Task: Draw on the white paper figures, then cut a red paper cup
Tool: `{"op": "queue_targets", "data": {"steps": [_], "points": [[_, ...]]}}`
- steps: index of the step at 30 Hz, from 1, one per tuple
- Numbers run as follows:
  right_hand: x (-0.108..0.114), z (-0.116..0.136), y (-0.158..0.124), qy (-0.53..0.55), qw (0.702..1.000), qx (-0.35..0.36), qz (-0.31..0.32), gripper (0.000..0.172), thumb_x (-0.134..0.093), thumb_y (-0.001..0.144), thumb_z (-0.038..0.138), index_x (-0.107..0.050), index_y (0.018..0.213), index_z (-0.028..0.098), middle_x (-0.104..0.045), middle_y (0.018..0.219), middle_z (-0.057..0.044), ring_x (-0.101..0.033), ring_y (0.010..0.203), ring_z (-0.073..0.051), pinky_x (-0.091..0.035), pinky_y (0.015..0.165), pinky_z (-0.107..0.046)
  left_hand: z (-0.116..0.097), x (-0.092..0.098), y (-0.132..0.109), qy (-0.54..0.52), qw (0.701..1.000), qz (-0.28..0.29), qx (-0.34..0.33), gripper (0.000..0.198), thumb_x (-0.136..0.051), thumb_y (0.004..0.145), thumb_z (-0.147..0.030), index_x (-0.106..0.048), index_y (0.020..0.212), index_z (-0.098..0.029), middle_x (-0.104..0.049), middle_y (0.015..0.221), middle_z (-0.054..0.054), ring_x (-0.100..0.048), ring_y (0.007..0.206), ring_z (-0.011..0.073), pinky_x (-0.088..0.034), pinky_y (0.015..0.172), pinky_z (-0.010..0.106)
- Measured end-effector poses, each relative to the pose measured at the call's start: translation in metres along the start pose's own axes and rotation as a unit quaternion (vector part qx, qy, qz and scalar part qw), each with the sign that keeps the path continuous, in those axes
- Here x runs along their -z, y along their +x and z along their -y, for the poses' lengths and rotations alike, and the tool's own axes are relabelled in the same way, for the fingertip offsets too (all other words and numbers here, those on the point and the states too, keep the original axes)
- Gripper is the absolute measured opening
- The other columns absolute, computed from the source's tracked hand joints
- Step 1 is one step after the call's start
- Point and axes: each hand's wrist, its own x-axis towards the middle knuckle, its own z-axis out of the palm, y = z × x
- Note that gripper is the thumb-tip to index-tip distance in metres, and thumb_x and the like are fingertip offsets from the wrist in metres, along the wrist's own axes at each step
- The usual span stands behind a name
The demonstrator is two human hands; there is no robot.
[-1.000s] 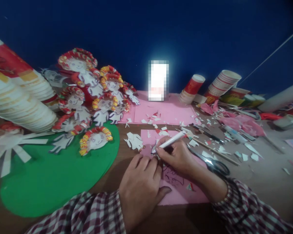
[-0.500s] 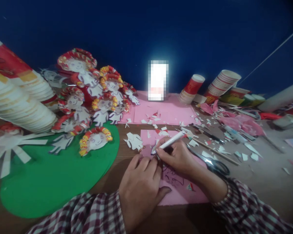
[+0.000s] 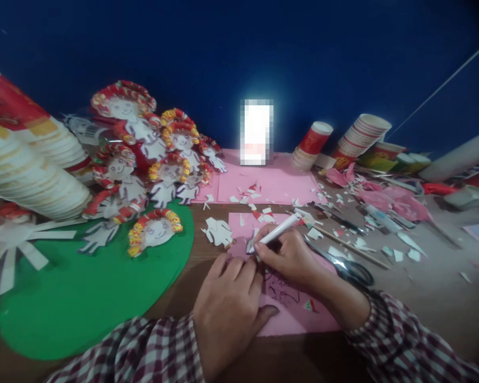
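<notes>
Hardly anything but the view has shifted: right hand [image 3: 290,256] pinching the white pen [image 3: 278,234] over the pink sheet [image 3: 289,323], left hand [image 3: 229,304] leaning there with bent fingers, grasp hidden, and any slip of it could skew a stroke.

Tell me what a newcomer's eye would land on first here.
Probably the glowing, pixelated rectangle before the dark blue backdrop, at the back centre. Next, the red-and-yellow-haired paper dolls crowded on the left, beyond and partly on the green sheet. In front, the right hand grips a white pen over pink paper.
</notes>
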Motion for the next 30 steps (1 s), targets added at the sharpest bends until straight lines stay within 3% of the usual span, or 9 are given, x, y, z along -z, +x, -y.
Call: {"op": "queue_targets", "data": {"steps": [8,15,30], "points": [[0.0014,0.0025,0.0006,0.017,1.000,-0.001,0.000,0.010,-0.053,0.079,0.018,-0.061,0.075,0.017,-0.060,0.071,0.000,-0.054,0.066,-0.012,-0.042,0.063,-0.022,-0.0024,-0.0016,-0.0025,-0.004,1.000,0.005,0.006,0.051,-0.049,0.082,-0.055,-0.061,0.107,-0.013,-0.059,0.106,0.010,-0.050,0.099,0.0266,-0.039,0.091,0.046],[-0.0010,-0.0015,0.0015,0.104,0.994,-0.030,-0.024,0.006,-0.054,0.079,0.019,-0.057,0.075,0.016,-0.054,0.064,0.003,-0.046,0.057,-0.008,-0.037,0.054,-0.019,-0.0037,-0.0002,-0.0032,0.004,1.000,0.012,0.009,0.048,-0.049,0.082,-0.056,-0.061,0.105,-0.015,-0.059,0.104,0.008,-0.050,0.098,0.0260,-0.041,0.088,0.046],[-0.0016,-0.0015,0.0012,0.036,0.999,-0.013,-0.021,0.008,-0.053,0.078,0.018,-0.060,0.075,0.017,-0.059,0.068,0.001,-0.053,0.063,-0.011,-0.040,0.060,-0.021,-0.0036,0.0001,-0.0012,0.010,1.000,0.013,0.007,0.047,-0.051,0.082,-0.054,-0.061,0.105,-0.014,-0.059,0.102,0.009,-0.051,0.097,0.0260,-0.041,0.089,0.046]]}}
